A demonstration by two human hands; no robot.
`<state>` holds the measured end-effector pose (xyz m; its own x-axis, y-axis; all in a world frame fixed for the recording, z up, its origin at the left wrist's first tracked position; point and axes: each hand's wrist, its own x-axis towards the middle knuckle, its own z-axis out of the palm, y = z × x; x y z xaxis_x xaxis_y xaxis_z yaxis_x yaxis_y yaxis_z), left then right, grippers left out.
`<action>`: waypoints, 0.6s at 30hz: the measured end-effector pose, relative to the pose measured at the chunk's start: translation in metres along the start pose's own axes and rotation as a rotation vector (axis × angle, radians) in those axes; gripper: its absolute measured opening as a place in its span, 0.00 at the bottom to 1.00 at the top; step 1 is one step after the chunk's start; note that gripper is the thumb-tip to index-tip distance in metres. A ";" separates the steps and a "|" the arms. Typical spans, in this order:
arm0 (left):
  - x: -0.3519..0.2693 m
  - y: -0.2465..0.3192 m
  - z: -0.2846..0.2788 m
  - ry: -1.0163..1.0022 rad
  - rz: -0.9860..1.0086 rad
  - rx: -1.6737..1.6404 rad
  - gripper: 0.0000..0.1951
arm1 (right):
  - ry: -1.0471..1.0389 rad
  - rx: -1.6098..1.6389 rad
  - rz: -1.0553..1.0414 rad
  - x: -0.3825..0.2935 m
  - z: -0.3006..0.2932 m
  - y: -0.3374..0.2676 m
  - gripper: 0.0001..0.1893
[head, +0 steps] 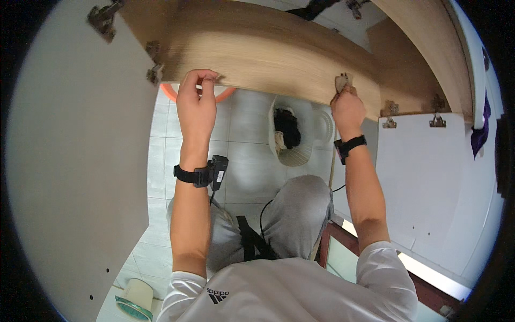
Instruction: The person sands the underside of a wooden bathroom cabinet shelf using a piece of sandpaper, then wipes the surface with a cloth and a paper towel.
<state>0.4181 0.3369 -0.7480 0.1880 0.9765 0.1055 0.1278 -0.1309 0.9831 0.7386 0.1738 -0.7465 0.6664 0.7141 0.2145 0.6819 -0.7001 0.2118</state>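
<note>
Before me is an open cabinet with a wood-grain bottom board (pixel 257 60). My left hand (pixel 199 90) is at the board's front edge, thumb and fingers pinched around a small thing too blurred to name. Farther right, my right hand (pixel 349 106) grips a small beige cloth (pixel 343 81) and holds it against the board near the same edge. Both wrists wear black straps with small devices.
Cabinet doors hang open at left (pixel 80 161) and right (pixel 422 169) on metal hinges. Below, a pale plastic basket (pixel 305 155) holding dark cloth and an orange-rimmed basin (pixel 225 95) stand on the tiled floor. A bin (pixel 139 292) is at lower left.
</note>
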 end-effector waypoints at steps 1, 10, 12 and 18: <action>0.004 -0.001 -0.008 0.000 -0.030 -0.025 0.10 | -0.003 0.053 -0.055 -0.004 -0.006 -0.023 0.19; -0.001 0.023 0.006 0.270 -0.029 -0.310 0.13 | -0.089 0.379 -0.593 -0.035 -0.083 -0.229 0.24; 0.001 0.026 0.011 0.256 -0.043 -0.377 0.12 | 0.045 0.393 -0.683 -0.040 -0.088 -0.211 0.25; 0.008 0.035 0.008 0.333 -0.123 -0.516 0.11 | 0.075 0.421 -0.557 -0.027 -0.083 -0.127 0.26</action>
<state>0.4319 0.3392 -0.7138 -0.1222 0.9911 -0.0537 -0.3730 0.0043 0.9278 0.6088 0.2426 -0.7004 0.1720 0.9529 0.2498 0.9846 -0.1581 -0.0748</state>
